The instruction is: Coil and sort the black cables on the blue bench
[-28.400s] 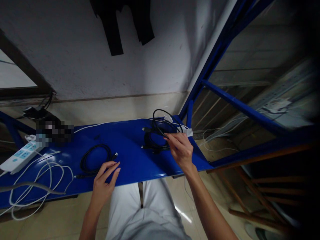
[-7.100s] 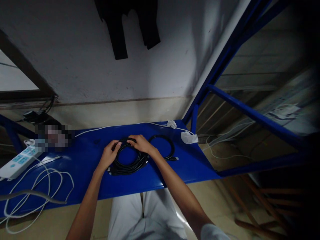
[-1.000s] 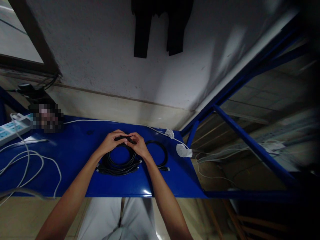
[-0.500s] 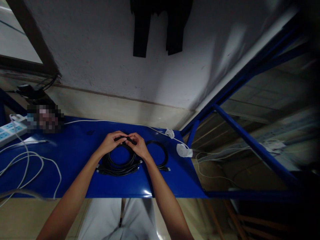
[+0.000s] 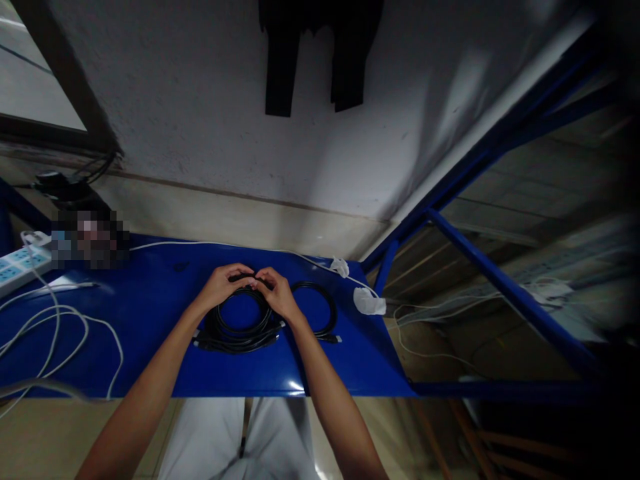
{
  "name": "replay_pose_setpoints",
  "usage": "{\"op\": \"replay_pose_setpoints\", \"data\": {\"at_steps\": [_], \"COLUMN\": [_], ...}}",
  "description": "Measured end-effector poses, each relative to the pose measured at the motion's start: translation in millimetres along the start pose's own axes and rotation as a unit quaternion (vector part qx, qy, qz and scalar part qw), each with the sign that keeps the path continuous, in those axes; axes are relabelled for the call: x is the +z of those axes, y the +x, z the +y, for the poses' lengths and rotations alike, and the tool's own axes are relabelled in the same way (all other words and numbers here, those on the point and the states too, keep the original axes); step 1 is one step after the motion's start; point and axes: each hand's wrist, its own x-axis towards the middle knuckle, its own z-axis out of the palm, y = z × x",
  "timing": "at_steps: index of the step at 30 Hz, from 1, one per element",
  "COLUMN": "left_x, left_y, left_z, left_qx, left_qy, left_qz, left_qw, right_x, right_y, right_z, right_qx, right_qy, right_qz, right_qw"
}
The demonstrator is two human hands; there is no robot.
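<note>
Blue and glossy, the bench (image 5: 165, 340) stands against a pale wall (image 5: 200, 113), with a dark shape (image 5: 283, 77) above it and a blue frame (image 5: 485, 277) to the right of the view. Near the middle of the bench lies the thick coil (image 5: 240, 345) of black cable, its metal-tipped ends poking out at both lower sides. I have my left hand (image 5: 226, 285) and right hand (image 5: 275, 292) on its far side, fingertips nearly meeting. Each grip is closed on the coil, thumb and fingers pinching the black strands; exactly which strands, I cannot tell.

Just beside my right wrist I see the thin coil (image 5: 332, 307), flat on the bench, with its plugs toward me. Beyond it sit two white wrappings (image 5: 369, 301) along a white cord (image 5: 200, 243) that follows the back edge. Well off to my left are a power strip (image 5: 20, 265), loose white cable (image 5: 119, 350) in wide loops, and a pixelated patch.
</note>
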Motion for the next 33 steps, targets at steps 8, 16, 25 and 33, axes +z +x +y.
{"op": "replay_pose_setpoints", "data": {"at_steps": [8,16,25,33], "left_x": [-1.7,-1.4,-1.0,-4.4], "left_y": [-0.5,-1.2,-0.9,0.7], "left_z": [-2.2,-3.3,-7.9,-3.9], "left_qx": [0.008,-0.006,0.017,0.064], "left_qy": [0.015,0.014,0.034,0.079], "left_qz": [-0.003,0.004,0.014,-0.003], "left_qw": [1.0,1.0,0.999,0.995], "right_x": [-0.7,-1.0,-0.2,0.2], "right_y": [1.6,1.6,2.7,4.4], "right_z": [8.2,9.0,9.5,5.1], "right_qx": [-0.014,-0.025,0.005,0.029], "right_qy": [-0.028,-0.042,-0.017,0.041], "right_qz": [0.015,0.021,0.023,0.029], "right_qw": [0.999,0.999,1.0,0.998]}}
